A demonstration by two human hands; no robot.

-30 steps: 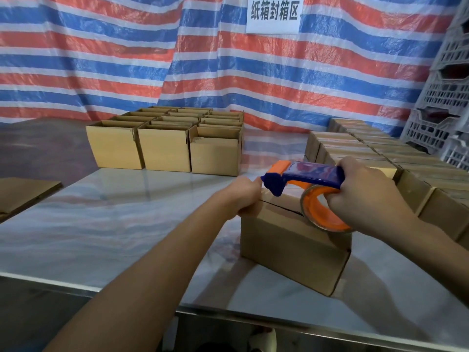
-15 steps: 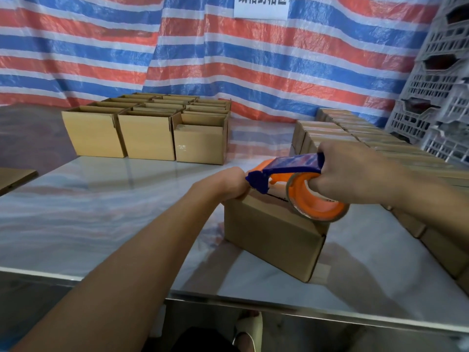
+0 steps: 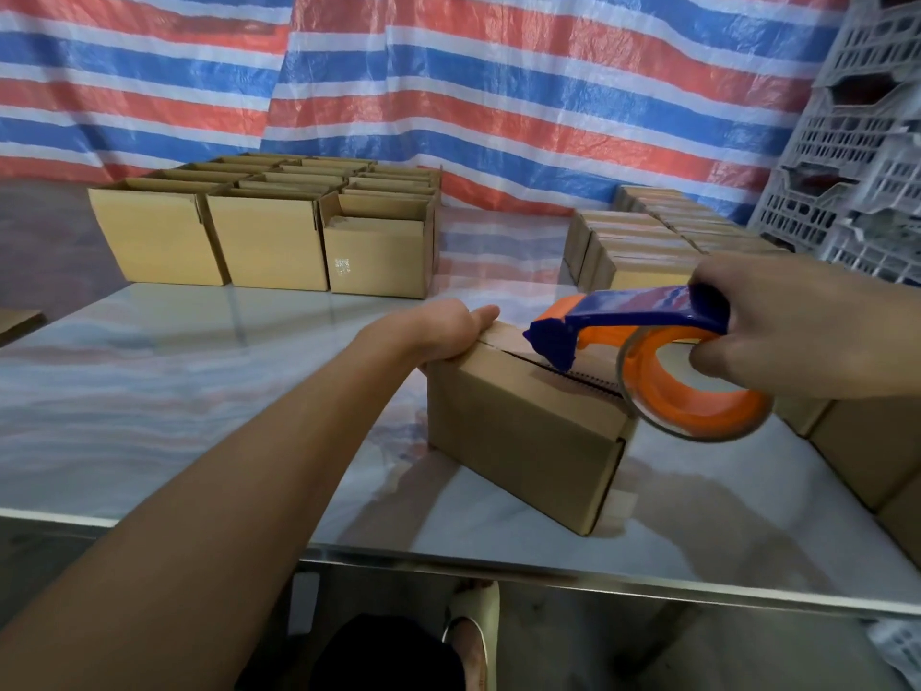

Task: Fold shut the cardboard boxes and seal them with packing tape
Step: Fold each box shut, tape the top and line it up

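A closed cardboard box (image 3: pixel 518 441) sits on the marble-patterned table (image 3: pixel 199 391) near its front edge, its top flaps folded together with the centre seam showing. The left hand (image 3: pixel 438 331) clasps the box's far end, thumb laid along the top flap and the other fingers curled over the edge out of sight. The right hand (image 3: pixel 797 326) has its fingers clenched around the blue handle of a tape dispenser (image 3: pixel 623 326), whose orange roll (image 3: pixel 697 391) hangs over the box's right end while its toothed head points down at the seam; contact there is unclear. Open boxes (image 3: pixel 269 241) stand at the back left, closed boxes (image 3: pixel 643 241) on the right, beside white plastic crates (image 3: pixel 857 142).
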